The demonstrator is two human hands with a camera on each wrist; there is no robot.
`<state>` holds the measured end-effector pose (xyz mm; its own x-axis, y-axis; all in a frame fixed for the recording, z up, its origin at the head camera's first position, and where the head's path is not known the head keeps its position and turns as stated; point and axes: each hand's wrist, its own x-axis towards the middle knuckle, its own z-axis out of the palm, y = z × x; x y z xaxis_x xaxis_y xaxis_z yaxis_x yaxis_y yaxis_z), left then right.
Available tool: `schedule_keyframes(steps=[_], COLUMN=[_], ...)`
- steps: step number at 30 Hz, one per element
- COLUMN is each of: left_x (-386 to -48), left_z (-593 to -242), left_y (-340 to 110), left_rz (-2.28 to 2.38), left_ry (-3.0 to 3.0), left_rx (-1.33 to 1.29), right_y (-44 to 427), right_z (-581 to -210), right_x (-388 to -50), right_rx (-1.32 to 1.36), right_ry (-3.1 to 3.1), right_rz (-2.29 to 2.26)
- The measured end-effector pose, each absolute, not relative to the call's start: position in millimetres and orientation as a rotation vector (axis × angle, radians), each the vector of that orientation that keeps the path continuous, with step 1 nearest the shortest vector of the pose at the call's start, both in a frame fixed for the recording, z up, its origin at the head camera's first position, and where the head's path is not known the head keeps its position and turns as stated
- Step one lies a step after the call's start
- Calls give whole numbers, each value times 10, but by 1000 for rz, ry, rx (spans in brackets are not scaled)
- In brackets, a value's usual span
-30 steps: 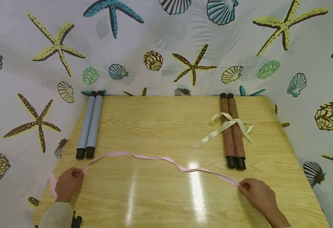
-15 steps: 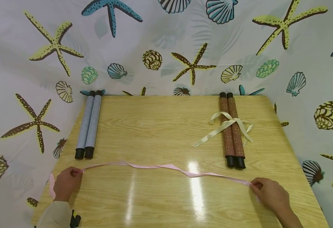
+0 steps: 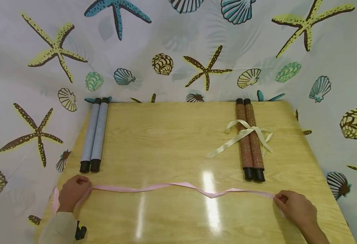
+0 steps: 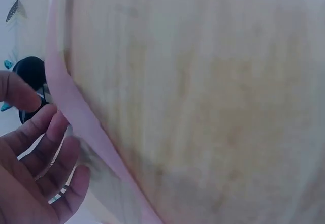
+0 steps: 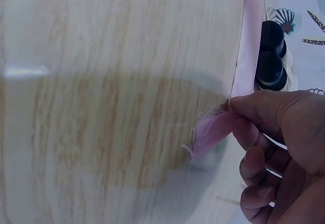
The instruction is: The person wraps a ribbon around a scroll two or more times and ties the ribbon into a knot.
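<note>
On the wooden table point(image 3: 166, 142), the right hand point(image 3: 299, 208) pinched the pink ribbon point(image 3: 117, 188); the left hand point(image 3: 72, 193), fingers parted, risked letting it slide under any tug.

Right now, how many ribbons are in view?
2: a pink ribbon running between the left hand and right hand, and a cream ribbon across the brown rolls. Others could be hidden.

High head view forward and down over table point(image 3: 166, 142), close wrist views, pink ribbon point(image 4: 76, 104) in all.
</note>
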<state>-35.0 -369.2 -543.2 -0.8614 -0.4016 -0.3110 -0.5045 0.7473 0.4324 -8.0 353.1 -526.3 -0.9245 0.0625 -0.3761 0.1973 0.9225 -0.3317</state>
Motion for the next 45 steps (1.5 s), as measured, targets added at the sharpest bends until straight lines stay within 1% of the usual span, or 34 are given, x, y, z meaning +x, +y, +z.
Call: schedule_keyframes(steps=[3,7,11,18,23,27,33,37,45], left_x=[-493,-798,-1152,-1725,-2015,-2169,-2366,-2370,-2323], left_z=[-5408,-5352,-5320,-5377,-5319,-5284,-5352,-5329,-5264], left_y=[-3635,-3554,-3537,-3709,-3735,-3714,-3713,-3739,-3729], left_rz=[772,771,678,507,460,391,369,369,450], left_ry=[2826,2965,2971,2776,2668,2690,2712,2691,2689], left_rx=[-814,-887,-822,-669,-670,-649,-652,-682,-696], right_y=[3548,3569,3592,3598,3575,3541,3519,3524,3531], right_z=[-5264,-5267,-5273,-5309,-5341,-5333,-5301,-5297,-5273], right_x=[-78,-62,-38,3,10,-5,-41,-44,-55], right_rx=[211,238,264,298,317,305,325,369,373], right_ry=[2704,2709,2710,2667,2648,2672,2675,2661,2710], right_rz=[-517,-508,-501,-500,-495,-502,-518,-524,-535])
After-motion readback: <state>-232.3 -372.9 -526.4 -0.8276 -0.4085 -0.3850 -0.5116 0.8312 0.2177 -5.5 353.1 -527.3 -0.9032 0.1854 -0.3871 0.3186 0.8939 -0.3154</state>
